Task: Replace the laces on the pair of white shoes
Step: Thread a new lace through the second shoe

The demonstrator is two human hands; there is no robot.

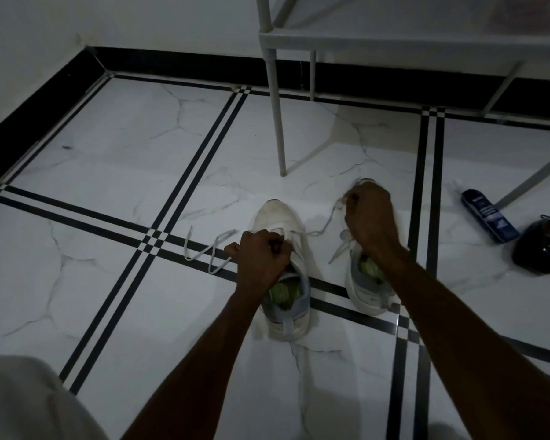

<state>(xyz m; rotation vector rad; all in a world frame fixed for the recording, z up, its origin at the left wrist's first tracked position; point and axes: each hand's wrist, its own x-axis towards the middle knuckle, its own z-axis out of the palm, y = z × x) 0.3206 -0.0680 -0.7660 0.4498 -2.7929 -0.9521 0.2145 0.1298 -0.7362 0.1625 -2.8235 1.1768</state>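
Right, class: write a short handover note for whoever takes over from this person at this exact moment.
Left hand: fingers curled at the lacing of the left white shoe, gripping its lace.
Right hand: gripping the lace over the front of the right white shoe.
Both shoes stand side by side on the tiled floor, toes away from the person. A loose white lace trails left of the left shoe.
Done: cannot tell how far each shoe is laced.
Left: finish lacing both shoes.
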